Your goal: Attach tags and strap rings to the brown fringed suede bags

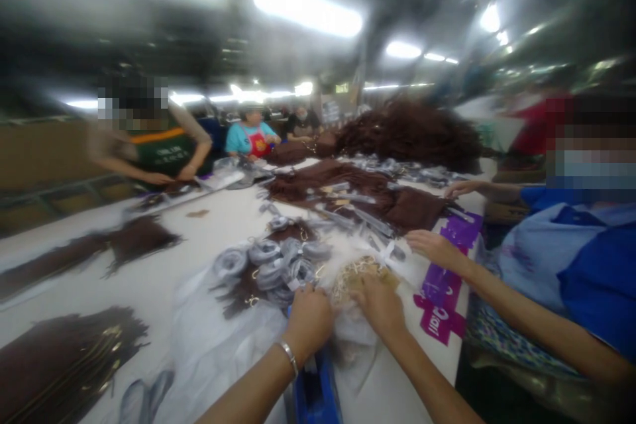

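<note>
My left hand [311, 316] is closed, its fingers curled at the edge of a cluster of grey coiled straps [272, 268] with gold-coloured clasps. What it pinches is too small to make out. My right hand [381, 308] reaches with bent fingers into a heap of small pale and gold-coloured pieces [348, 276] on clear plastic. Its fingertips are buried among them, so its hold is hidden. Below my left hand stands a blue holder or tool [317, 387], partly covered. Brown fringed pieces [243, 291] lie under the coils.
Brown fringed bundles [64, 358] lie at left beside grey scissor-like handles [146, 397]. A large brown heap [412, 136] rises at the back. On the right, a co-worker's hand [437, 248] is near purple packaging [447, 278]. Another co-worker [159, 152] works across the white table [213, 212].
</note>
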A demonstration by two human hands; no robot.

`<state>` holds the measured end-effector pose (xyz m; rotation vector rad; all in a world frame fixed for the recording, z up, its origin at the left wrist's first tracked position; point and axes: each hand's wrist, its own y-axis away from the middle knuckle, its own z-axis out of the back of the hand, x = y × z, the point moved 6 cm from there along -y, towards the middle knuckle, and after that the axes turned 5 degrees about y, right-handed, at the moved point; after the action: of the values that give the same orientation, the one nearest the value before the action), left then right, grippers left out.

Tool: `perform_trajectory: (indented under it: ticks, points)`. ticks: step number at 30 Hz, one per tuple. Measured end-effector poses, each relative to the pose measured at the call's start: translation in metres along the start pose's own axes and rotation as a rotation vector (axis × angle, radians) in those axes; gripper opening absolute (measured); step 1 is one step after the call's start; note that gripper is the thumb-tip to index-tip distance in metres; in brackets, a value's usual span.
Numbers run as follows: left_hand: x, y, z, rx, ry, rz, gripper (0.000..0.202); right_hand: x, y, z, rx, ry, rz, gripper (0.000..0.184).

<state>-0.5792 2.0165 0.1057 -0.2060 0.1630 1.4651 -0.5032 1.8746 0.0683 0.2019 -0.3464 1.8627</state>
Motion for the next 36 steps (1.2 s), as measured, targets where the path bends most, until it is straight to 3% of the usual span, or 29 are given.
perform_trajectory:
  ticks: [2,6,7,9,11,13,16,17,19,21,24,29,32,34,36]
  points:
    - [0.0,0.0,-0.001,0.004,0.036,0.027,0.031,-0.001,0.003,0.005,-0.022,-0.007,-0.003,0.013]
    - [0.002,0.004,0.01,-0.019,0.109,0.034,0.022,-0.005,0.012,0.03,-0.094,-0.065,0.015,0.02]
    - [0.002,0.006,0.019,-0.058,0.157,0.025,0.027,-0.002,0.014,0.039,-0.108,-0.101,0.054,0.021]
    - [0.001,0.011,0.045,-0.184,0.321,-0.042,0.055,0.01,0.017,0.059,-0.092,-0.195,0.169,0.021]
    - [0.0,0.018,0.072,-0.265,0.554,-0.158,0.083,0.03,0.022,0.079,0.0,-0.293,0.293,0.021]
    - [0.0,0.026,0.089,-0.159,0.805,-0.242,0.091,0.056,0.029,0.099,0.131,-0.398,0.409,0.022]
    - [0.005,0.048,0.092,0.206,1.193,-0.178,0.059,0.095,0.044,0.127,0.311,-0.547,0.537,0.025]
    - [0.008,0.06,0.093,0.27,1.301,-0.117,0.044,0.106,0.05,0.135,0.355,-0.586,0.553,0.026]
    - [0.019,0.088,0.096,0.26,1.427,0.018,0.035,0.122,0.06,0.142,0.419,-0.655,0.536,0.029]
    - [0.033,0.121,0.101,0.149,1.445,0.137,0.037,0.132,0.07,0.139,0.452,-0.741,0.476,0.032]
    - [0.052,0.176,0.102,0.071,1.4,0.262,0.039,0.139,0.088,0.113,0.497,-0.795,0.414,0.035]
    - [0.084,0.272,0.092,0.032,1.203,0.477,0.028,0.16,0.136,0.061,0.517,-0.412,0.593,0.032]
    - [0.083,0.324,0.081,0.03,1.126,0.575,0.022,0.187,0.178,0.05,0.357,-0.205,0.675,0.03]
    - [0.072,0.351,0.073,0.041,1.115,0.611,0.02,0.215,0.216,0.05,0.248,-0.24,0.774,0.039]
    - [0.058,0.371,0.067,0.043,1.179,0.609,0.016,0.243,0.259,0.044,0.321,-0.406,0.882,0.049]
